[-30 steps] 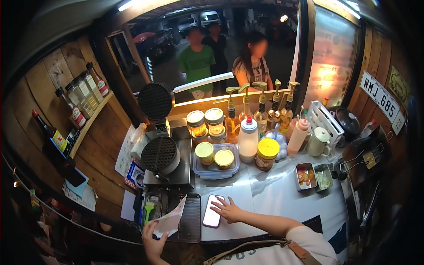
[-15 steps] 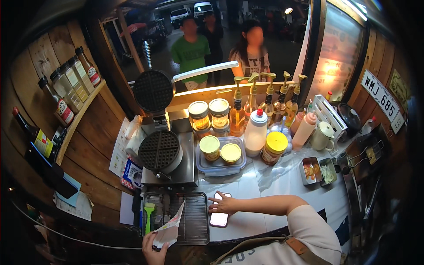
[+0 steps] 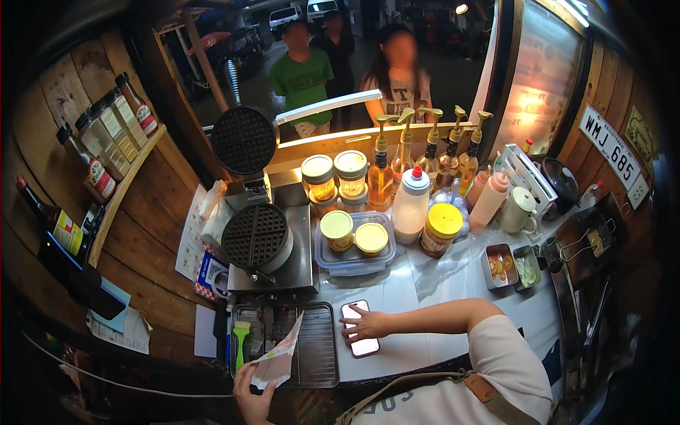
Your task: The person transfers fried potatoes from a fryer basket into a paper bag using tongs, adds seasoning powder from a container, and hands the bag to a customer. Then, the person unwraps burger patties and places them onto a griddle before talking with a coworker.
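left hand (image 3: 253, 392) at the lower edge, left of center, grasping a folded paper piece (image 3: 278, 363) by its lower left side, thumb on one face, fingers on the other. paper stands tilted up out of that hand, over the middle of a dark tray with wire rack (image 3: 319, 354); can't tell if its bottom edge touches the rack. right hand (image 3: 368, 326) comes in from the right, palm down, fingers spread, grasping nothing. it lies across the phone (image 3: 365, 347), covering the middle of the screen; can't tell if fingertips press the glass or sit just above it. phone is flat on the white counter (image 3: 407, 347), screen lit, just right of the tray, so directly under the right hand and apart from the left hand, with the tray's right part between. green brush (image 3: 241, 340) in the tray's left part, just above the left hand. waffle iron (image 3: 256, 237) behind the tray, lid raised. lidded plastic box (image 3: 354, 265) behind the phone, two yellow-lidded jars (image 3: 336, 230) on top.
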`<move>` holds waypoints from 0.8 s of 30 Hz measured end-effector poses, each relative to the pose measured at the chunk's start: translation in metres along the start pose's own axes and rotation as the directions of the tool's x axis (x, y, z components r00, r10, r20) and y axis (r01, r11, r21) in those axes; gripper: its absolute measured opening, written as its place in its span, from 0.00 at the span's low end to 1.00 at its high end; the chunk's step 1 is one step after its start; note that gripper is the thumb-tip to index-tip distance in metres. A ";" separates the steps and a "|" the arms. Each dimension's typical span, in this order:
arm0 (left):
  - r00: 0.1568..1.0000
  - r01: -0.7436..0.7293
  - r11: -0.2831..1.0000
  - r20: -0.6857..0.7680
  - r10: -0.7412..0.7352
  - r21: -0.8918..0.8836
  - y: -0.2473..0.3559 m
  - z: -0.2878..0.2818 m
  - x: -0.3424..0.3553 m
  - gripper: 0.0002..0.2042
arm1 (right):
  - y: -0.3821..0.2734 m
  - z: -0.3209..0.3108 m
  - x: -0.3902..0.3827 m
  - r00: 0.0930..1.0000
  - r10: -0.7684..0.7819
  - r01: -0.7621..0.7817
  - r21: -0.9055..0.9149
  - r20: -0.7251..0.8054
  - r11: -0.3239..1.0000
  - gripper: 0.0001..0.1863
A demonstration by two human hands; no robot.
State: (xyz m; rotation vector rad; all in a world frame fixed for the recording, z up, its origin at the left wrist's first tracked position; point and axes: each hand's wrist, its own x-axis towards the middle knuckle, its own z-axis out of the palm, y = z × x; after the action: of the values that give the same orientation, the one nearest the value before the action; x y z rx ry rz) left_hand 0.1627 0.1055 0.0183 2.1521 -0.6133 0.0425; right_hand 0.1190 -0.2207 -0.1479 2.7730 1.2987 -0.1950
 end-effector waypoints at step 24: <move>0.980 -0.160 0.984 0.103 0.168 -0.075 0.024 0.028 0.038 0.21 | -0.075 -0.069 -0.115 0.516 0.845 -0.765 0.520 0.141 0.380 0.49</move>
State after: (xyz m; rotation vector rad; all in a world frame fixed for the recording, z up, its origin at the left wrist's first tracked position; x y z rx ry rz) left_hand 0.1802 0.0565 0.0278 2.0453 -0.8438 -0.0062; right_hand -0.0059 -0.2514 -0.0637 3.5415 -0.3793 -0.3012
